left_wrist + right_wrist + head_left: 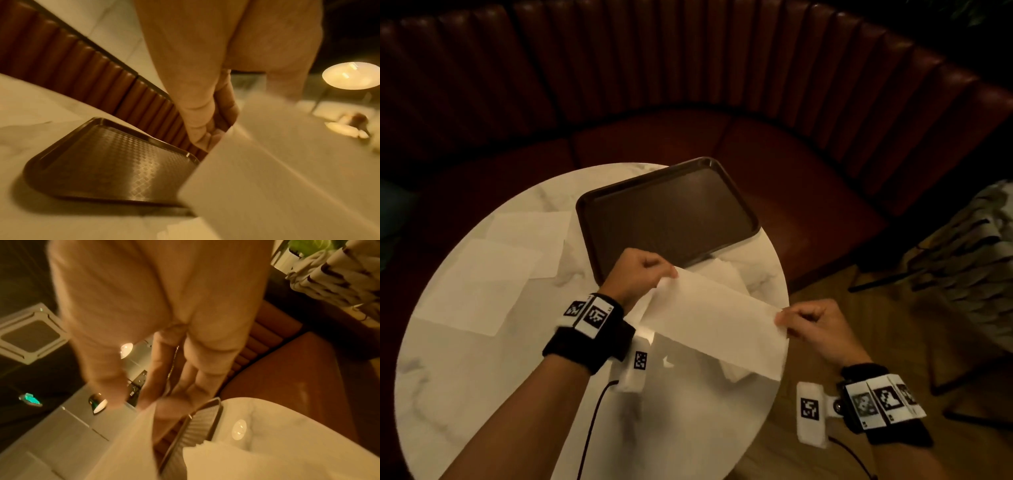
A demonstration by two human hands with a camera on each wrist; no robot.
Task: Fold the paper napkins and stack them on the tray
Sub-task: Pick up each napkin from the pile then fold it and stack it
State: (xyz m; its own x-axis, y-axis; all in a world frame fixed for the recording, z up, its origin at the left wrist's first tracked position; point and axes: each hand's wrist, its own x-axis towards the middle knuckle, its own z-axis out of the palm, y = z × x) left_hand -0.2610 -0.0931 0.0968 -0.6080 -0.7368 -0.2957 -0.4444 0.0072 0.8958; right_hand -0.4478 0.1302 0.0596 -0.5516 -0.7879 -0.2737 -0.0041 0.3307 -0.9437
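Note:
A white paper napkin (717, 317) hangs in the air over the near right part of the round marble table (482, 377), stretched between both hands. My left hand (643, 274) pinches its far left corner, just in front of the tray. My right hand (804, 323) pinches the right corner near the table's edge. The dark brown tray (667, 212) lies on the far side of the table with nothing on it. The left wrist view shows the fingers (197, 129) gripping the napkin (277, 178) beside the tray (107, 162).
Flat unfolded napkins (479, 284) lie on the table's left side. More crumpled napkins (722, 270) sit under the held one by the tray's near edge. A curved brown leather bench (688, 85) wraps behind the table. A patterned cloth (969, 246) lies at the right.

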